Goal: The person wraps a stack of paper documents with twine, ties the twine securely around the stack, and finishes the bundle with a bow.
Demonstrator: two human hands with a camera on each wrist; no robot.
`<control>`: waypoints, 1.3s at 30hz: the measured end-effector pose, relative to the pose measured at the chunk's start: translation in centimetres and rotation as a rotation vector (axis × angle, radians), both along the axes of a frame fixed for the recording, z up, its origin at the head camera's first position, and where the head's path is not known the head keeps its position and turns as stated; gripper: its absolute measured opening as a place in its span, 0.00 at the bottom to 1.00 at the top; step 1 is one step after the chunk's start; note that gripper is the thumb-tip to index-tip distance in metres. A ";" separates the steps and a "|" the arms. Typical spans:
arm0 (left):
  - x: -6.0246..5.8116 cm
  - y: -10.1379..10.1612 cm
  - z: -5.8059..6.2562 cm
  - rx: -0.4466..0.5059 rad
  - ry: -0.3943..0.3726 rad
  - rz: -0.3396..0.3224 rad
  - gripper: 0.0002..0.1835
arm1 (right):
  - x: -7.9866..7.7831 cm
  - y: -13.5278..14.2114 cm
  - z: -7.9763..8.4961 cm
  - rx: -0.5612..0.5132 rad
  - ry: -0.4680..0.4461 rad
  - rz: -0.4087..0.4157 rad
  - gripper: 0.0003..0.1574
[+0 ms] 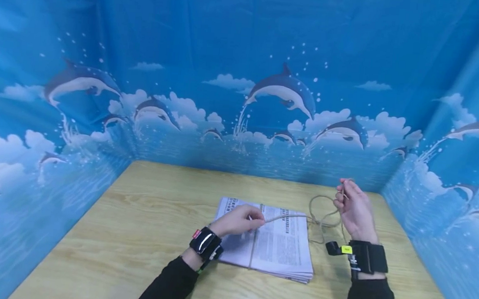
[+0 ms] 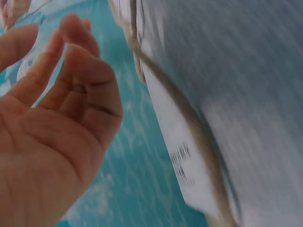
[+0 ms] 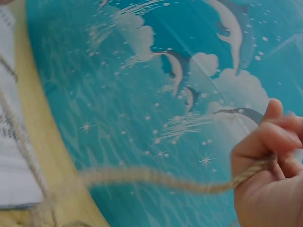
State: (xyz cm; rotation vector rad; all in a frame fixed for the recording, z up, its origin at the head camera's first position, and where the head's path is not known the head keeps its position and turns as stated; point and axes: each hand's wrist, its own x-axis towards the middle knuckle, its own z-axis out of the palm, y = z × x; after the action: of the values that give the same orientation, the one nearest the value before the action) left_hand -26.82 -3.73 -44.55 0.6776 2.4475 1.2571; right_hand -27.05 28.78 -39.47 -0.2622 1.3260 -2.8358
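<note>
A stack of newspapers (image 1: 278,245) lies on the table with jute twine (image 1: 289,217) running across it both ways. Over the stack's left part is my left hand (image 1: 237,221), its fingers loosely bent. In the left wrist view, the thumb and fingertips stand apart and no twine shows between them. My right hand (image 1: 355,211) is raised to the right of the stack, fingers curled round a length of twine (image 3: 208,188). From there the twine hangs in loose loops down toward the stack's right edge. The newspapers' underside is hidden.
The wooden table (image 1: 143,217) extends around the stack. A blue curtain with dolphins (image 1: 283,90) encloses its back and both sides. Each wrist wears a black strap (image 1: 368,257) with a small device.
</note>
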 end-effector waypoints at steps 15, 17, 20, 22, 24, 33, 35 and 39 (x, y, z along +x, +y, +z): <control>-0.7 -3.9 0.1 0.042 -0.021 0.164 0.14 | 0.1 -3.5 -0.6 0.526 -0.035 -0.027 0.18; -0.8 -4.3 0.3 0.028 -0.016 0.177 0.14 | 0.1 -4.0 -0.6 0.561 -0.021 -0.036 0.21; -0.8 -4.7 0.4 0.020 -0.010 0.201 0.15 | -0.2 -4.8 -0.4 0.608 0.008 -0.030 0.24; -0.9 -5.0 0.3 0.025 -0.009 0.217 0.15 | -0.5 -5.4 -0.1 0.647 0.027 -0.017 0.26; -0.9 -5.2 0.3 0.036 -0.012 0.236 0.16 | -0.8 -6.2 0.4 0.677 0.049 0.004 0.26; -0.6 -5.5 0.1 0.054 -0.034 0.279 0.15 | -2.2 -10.1 2.0 0.775 0.112 0.093 0.22; -0.7 -5.6 -0.1 0.055 -0.025 0.280 0.16 | -2.4 -10.9 2.3 0.786 0.115 0.108 0.22; -1.0 -6.2 -0.3 0.069 0.012 0.320 0.16 | -2.9 -12.5 3.1 0.820 0.145 0.143 0.21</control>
State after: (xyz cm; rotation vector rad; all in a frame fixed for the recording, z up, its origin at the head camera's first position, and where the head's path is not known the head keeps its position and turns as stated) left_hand -27.86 -9.89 -44.87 0.3157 2.6071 1.4602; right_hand -29.97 16.26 -36.33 -0.5099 2.2267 -1.9593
